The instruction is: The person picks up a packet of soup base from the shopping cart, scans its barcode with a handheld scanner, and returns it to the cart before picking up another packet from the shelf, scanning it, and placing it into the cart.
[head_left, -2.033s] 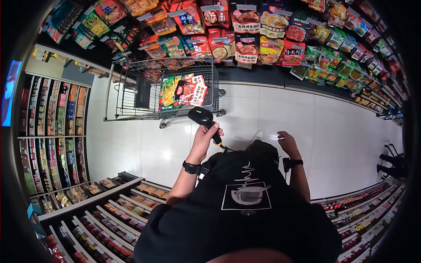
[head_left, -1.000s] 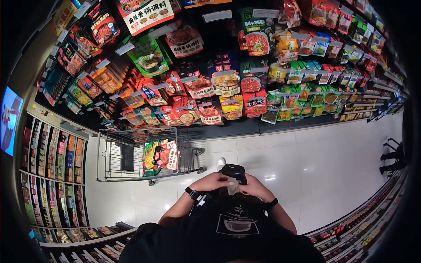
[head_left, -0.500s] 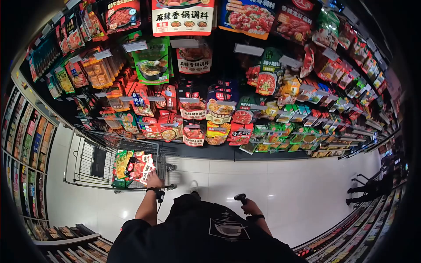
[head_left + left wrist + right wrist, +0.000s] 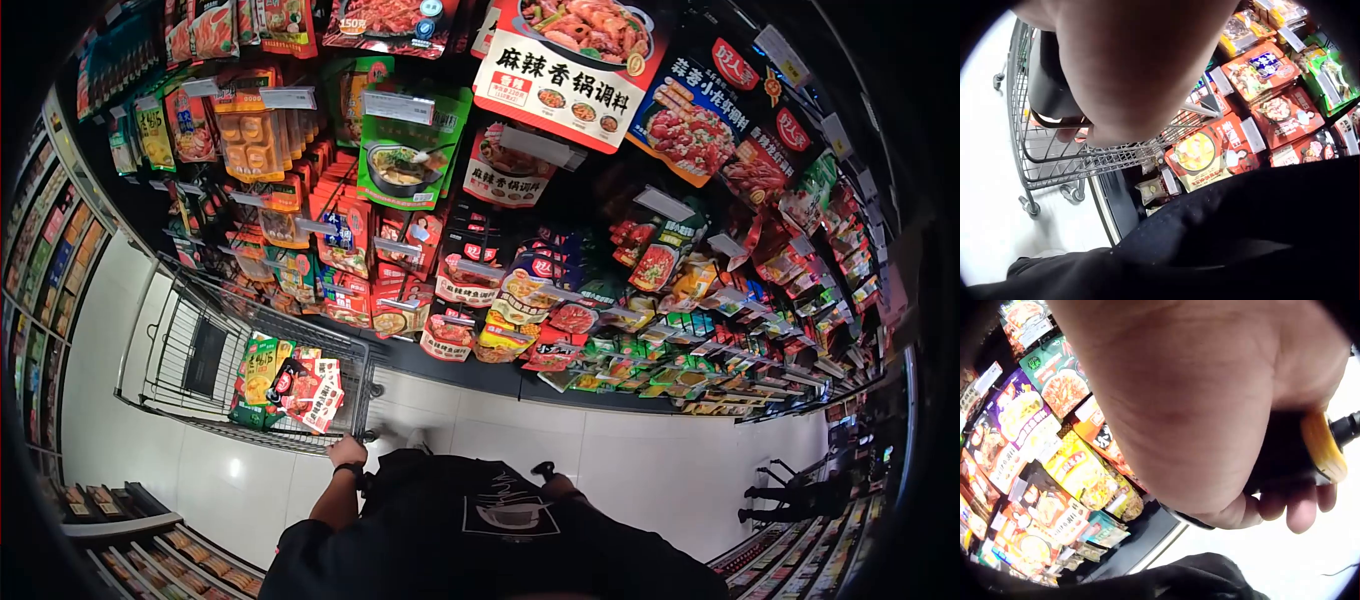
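Observation:
At the near right corner of the shopping cart [image 4: 235,425], my left hand [image 4: 347,450] grips the frame; in the left wrist view the hand [image 4: 1129,75] covers much of the cart [image 4: 1054,169], and its fingertips show under a black part. Seasoning packets [image 4: 310,390] lie in a pile in the cart, beyond that hand. My right hand [image 4: 562,488] holds a black handheld scanner [image 4: 543,468] out to the right. In the right wrist view, the fingers of the hand [image 4: 1191,406] curl round its black handle, which has a yellow band [image 4: 1324,447].
A tall shelf wall of hanging seasoning packets [image 4: 410,160] rises ahead, its dark base [image 4: 480,380] along the floor. More shelves [image 4: 50,260] stand at left, with others [image 4: 185,560] at lower left. Farther right is a dark wheeled frame [image 4: 790,490] on the pale floor [image 4: 500,420].
The scanner passed from my left hand to my right. My left hand went to the packets, then back to the cart's edge. The head view has shifted, showing more of the shelf wall.

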Action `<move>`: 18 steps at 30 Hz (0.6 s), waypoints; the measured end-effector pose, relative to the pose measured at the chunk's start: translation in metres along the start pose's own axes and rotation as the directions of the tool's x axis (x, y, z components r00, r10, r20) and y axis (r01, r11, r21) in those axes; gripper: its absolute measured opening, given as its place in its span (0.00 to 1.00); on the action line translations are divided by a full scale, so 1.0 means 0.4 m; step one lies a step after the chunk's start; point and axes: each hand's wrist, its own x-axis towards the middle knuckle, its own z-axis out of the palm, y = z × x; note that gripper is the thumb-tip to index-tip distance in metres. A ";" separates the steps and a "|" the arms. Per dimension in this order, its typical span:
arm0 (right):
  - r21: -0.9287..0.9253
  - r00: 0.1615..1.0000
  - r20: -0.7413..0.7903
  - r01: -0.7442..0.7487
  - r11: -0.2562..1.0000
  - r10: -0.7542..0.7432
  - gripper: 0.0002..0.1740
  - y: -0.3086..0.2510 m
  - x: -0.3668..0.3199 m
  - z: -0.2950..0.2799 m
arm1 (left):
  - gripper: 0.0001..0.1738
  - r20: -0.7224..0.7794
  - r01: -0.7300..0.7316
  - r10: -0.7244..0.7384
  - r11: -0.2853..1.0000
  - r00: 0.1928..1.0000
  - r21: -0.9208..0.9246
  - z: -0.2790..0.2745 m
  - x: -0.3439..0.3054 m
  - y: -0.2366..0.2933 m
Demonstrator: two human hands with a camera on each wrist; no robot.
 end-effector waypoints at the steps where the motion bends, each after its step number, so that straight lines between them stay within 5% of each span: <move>1: -0.005 0.997 -0.052 0.053 0.999 -0.053 0.17 -0.023 0.025 -0.020 | 0.16 0.025 -0.006 0.006 1.000 1.000 -0.008 -0.014 0.006 0.002; 2: 0.226 0.998 -0.054 -0.004 0.974 0.017 0.15 -0.096 -0.017 -0.065 | 0.16 0.048 -0.010 0.011 1.000 0.999 -0.019 -0.021 0.007 -0.001; 9: 0.261 0.986 -0.094 0.157 0.952 -0.137 0.18 -0.234 0.038 -0.203 | 0.18 0.207 0.036 -0.018 0.996 0.978 -0.081 -0.007 0.065 -0.022; 18: 0.251 0.998 -0.031 0.069 0.966 -0.063 0.17 -0.086 0.157 -0.210 | 0.21 0.095 0.148 -0.149 0.989 0.984 0.014 -0.030 0.005 0.037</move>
